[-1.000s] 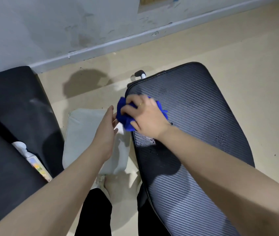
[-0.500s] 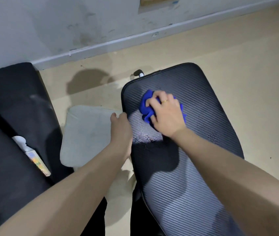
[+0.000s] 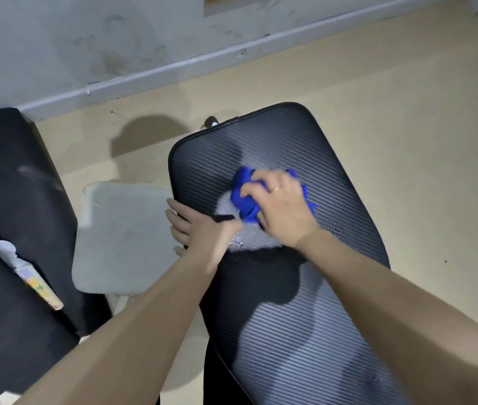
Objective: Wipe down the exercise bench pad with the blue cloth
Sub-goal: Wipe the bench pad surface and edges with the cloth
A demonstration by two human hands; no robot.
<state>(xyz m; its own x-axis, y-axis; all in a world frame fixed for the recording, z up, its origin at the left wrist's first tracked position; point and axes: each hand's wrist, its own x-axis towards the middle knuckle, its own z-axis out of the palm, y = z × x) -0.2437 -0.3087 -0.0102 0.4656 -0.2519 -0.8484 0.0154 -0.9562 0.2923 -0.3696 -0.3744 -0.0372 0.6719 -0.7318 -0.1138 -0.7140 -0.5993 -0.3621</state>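
The black ribbed bench pad (image 3: 334, 317) runs from the middle of the view down to the lower right. My right hand (image 3: 283, 209) presses a bunched blue cloth (image 3: 243, 197) onto the pad's upper half, with a ring on one finger. A wet shiny patch shows on the pad just below the cloth. My left hand (image 3: 196, 229) grips the pad's left edge, fingers curled over the side and thumb on top.
A grey cushion (image 3: 118, 238) lies on the beige floor left of the pad. Farther left is a black padded seat (image 3: 7, 182) with a white spray bottle (image 3: 24, 273) lying in its gap. A grey wall with a skirting board runs along the top.
My right hand has slid the cloth from the pad's left edge toward its middle. My left hand moved from beside the cloth onto the pad's left edge and took hold there.
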